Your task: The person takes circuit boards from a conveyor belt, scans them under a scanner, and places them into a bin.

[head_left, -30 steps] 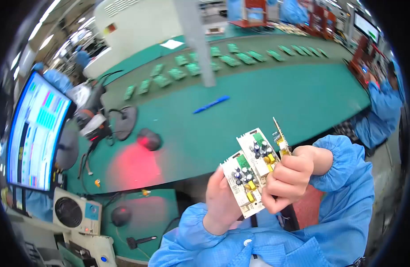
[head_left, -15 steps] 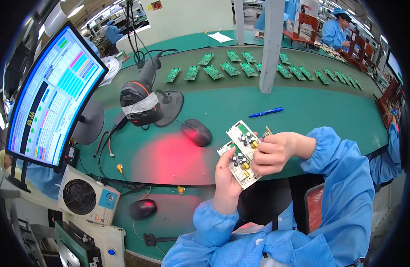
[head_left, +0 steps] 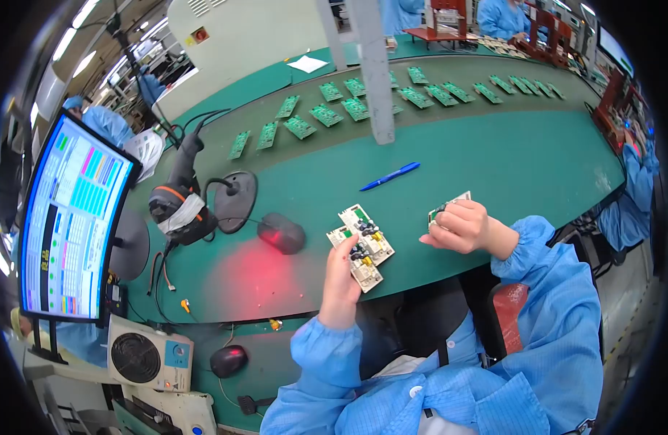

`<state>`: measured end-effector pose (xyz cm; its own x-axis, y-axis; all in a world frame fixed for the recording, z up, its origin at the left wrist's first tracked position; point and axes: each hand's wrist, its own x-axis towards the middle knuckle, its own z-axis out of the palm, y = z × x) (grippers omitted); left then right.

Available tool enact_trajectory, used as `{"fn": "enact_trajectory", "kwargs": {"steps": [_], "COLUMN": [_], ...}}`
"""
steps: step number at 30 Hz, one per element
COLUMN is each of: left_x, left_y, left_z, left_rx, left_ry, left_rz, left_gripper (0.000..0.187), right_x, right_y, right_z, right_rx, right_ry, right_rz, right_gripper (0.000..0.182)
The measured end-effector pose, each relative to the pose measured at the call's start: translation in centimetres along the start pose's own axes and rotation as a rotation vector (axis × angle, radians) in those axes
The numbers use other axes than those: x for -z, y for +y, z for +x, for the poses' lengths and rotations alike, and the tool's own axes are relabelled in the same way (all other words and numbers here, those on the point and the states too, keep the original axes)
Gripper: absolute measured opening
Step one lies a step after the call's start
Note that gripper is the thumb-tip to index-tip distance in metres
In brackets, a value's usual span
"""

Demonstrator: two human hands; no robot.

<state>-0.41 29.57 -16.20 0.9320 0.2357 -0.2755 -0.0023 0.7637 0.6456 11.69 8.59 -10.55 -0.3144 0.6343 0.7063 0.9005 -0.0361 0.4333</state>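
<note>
My left hand (head_left: pixel 339 284) grips two circuit boards that overlap or join side by side. The upper circuit board (head_left: pixel 377 250) and the lower circuit board (head_left: pixel 366 276) carry dark capacitors and yellow parts. Off to the right, apart from them, my right hand (head_left: pixel 461 227) is closed round another circuit board (head_left: pixel 462 197). Only its pale edges show past the fingers. Beyond my hands a blue pen (head_left: pixel 390 177) lies on the green mat.
A taped barcode scanner (head_left: pixel 180 210) on a stand and a black mouse (head_left: pixel 281 233) sit left of my hands. Rows of green circuit boards (head_left: pixel 356 109) lie behind a grey post (head_left: pixel 374 80). A monitor (head_left: pixel 76 225) and a fan unit (head_left: pixel 151 355) stand at left.
My right hand has moved away to the right from the boards in my left hand, carrying a circuit board. The view has turned, tilting the bench.
</note>
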Motion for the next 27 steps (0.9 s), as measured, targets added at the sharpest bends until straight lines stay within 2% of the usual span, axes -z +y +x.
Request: {"fn": "enact_trajectory", "kwargs": {"steps": [4,8,10,14,16,18,20,22,23,25,26,27], "left_x": [0.1,0.3,0.0,0.2,0.7,0.7,0.8,1.2,1.3,2.0,2.2,2.3], "left_y": [2.2,4.2,4.7,4.5,4.2,4.4,4.5,4.5,4.6,4.4,4.5,4.4], "left_z": [1.0,1.9,1.9,1.9,2.2,2.0,1.9,2.2,2.3,2.6,2.5,2.4], "left_rx": [0.087,0.159,0.16,0.057,0.025,0.035,0.045,0.055,0.058,0.031,-0.001,-0.033], "left_ry": [-0.028,-0.009,0.012,0.033,0.067,0.063,0.052,-0.01,-0.043,-0.069,-0.072,-0.072], "left_rz": [0.135,0.227,0.267,0.353,0.363,0.369,0.376,0.349,0.336,0.355,0.336,0.315], "left_gripper": [0.028,0.026,0.025,0.024,0.024,0.024,0.024,0.024,0.024,0.024,0.024,0.025], "right_x": [1.8,2.4,2.6,2.5,2.1,0.7,-1.6,-4.2,-6.4,-8.6,-9.2,-9.8], "right_y": [-1.2,-1.9,-2.0,-2.4,-3.0,-3.7,-3.4,-2.9,-3.0,-2.4,-2.4,-2.4], "right_z": [-2.7,-5.4,-6.1,-5.5,-3.3,-0.6,2.5,4.4,4.5,5.5,5.7,5.7], "right_rx": [-0.143,-0.171,-0.208,-0.295,-0.453,-0.683,-0.73,-0.827,-0.903,-1.036,-1.032,-1.004], "right_ry": [-0.014,-0.067,-0.15,-0.132,-0.099,-0.216,-0.228,-0.394,-0.379,-0.544,-0.538,-0.504], "right_rz": [-0.081,-0.091,-0.05,0.004,0.094,0.281,0.416,0.567,0.54,0.65,0.651,0.694], "right_gripper": [0.022,0.022,0.021,0.021,0.023,0.032,0.058,0.077,0.083,0.081,0.081,0.073]}}
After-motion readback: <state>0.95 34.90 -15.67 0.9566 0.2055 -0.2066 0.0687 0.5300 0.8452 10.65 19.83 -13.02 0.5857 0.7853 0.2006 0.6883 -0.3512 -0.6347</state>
